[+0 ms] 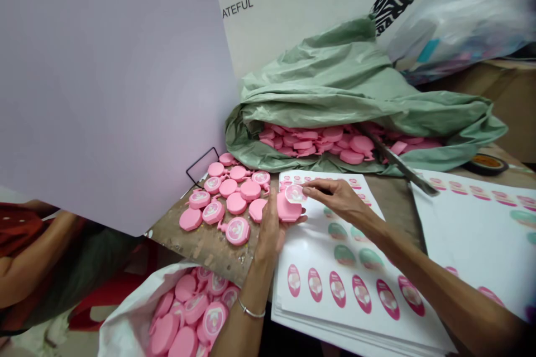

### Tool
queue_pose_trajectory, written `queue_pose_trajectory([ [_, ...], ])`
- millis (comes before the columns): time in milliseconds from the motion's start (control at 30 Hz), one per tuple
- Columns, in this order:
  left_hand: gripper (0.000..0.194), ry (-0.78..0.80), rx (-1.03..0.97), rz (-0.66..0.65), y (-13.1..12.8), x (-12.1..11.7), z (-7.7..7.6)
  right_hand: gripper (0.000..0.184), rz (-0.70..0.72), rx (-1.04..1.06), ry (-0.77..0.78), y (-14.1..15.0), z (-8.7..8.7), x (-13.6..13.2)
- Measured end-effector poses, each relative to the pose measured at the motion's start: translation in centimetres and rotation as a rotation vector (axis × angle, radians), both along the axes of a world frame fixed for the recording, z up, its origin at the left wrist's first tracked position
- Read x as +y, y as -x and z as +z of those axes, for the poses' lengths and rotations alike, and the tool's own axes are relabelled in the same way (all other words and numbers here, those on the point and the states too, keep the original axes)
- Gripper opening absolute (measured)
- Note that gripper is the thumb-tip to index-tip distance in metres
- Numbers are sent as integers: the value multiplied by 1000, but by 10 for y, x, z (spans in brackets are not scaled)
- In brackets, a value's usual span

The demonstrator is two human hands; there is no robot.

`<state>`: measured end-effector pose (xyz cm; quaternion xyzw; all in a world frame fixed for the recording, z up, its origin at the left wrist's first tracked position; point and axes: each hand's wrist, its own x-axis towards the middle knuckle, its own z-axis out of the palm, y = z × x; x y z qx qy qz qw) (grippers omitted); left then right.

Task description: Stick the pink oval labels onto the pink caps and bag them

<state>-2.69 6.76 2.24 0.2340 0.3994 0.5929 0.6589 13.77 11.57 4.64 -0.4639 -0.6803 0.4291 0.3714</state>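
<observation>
My left hand [271, 230], with a bangle at its wrist, grips a pink plastic case [288, 212] above the edge of a sticker sheet stack [307, 248]. Between the thumb and fingertips of my right hand [341, 199] is a round sticker [295, 193] with a pale printed picture. It lies over the upper part of the held case; whether it touches the surface I cannot tell. Left of my hands, several pink cases [237, 203] are spread over the worn tabletop [171, 234], some with a round sticker, others plain.
Behind my hands a green sack [326, 83] lies open, full of pink cases. A long metal blade [397, 162] leans from it. Low at left stands a white sack [125, 312] of cases. More sticker sheets [464, 234] and a tape roll [486, 164] are at right. Another person's arm [37, 251] shows beyond the panel [117, 83].
</observation>
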Motion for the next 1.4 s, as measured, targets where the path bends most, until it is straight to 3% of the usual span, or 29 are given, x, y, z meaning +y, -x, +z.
queue_pose_trajectory([
  [100, 59, 46, -58, -63, -5, -3, 9, 33, -2, 3, -45, 3, 7, -22],
  [300, 51, 6, -42, -41, -14, -8, 16, 29, -70, -6, -89, 3, 13, -38],
  [633, 53, 39, 7, -19, -20, -9, 19, 29, -149, -15, -152, 0, 13, -42],
  [1400, 53, -12, 11, -15, -17, -10, 24, 34, -166, -15, -146, 6, 18, -41],
])
